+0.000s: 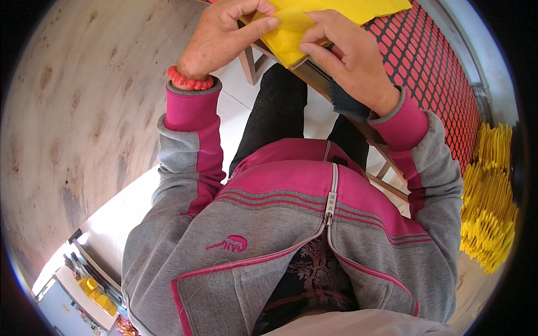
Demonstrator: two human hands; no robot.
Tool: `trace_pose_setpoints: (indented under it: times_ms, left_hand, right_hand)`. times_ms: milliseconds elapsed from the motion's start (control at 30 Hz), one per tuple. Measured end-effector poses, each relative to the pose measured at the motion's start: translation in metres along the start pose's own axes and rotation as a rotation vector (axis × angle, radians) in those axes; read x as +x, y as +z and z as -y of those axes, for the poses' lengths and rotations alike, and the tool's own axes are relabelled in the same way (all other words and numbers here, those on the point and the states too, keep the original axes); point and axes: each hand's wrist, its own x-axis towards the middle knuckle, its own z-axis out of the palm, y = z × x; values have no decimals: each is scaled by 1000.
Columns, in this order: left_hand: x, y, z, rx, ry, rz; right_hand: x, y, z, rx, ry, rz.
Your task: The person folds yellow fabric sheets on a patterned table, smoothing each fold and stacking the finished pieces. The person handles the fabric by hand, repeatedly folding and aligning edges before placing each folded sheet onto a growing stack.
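A thin yellow cloth (364, 8) lies at the near edge of the table, and its front corner hangs over that edge. My left hand (227, 36) pinches the cloth between thumb and fingers at its upper left side. Across from it, my right hand (347, 53) has thumb and forefinger closed on the cloth's right part. A single, see-through layer of the cloth is raised between the two hands. A red beaded bracelet (190, 80) circles my left wrist. The top of the picture cuts off part of the left hand and the cloth.
The table has a red cover (428, 67) with black mesh pattern and wooden legs (247, 66). At the right is a tall stack of folded yellow pieces (490, 196). A pale wooden board (84, 112) fills the left. Yellow rolls (96, 295) sit at the lower left.
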Motion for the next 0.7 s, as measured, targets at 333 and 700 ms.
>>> trace_pose_setpoints:
  times_ms: [333,700]
  left_hand:
    - [-1,-9,28,9,130,74]
    - [2,-4,23,39,63,85]
  right_hand:
    - [5,0,3,152,114,-62]
    - [4,-6,7,196,53,-96]
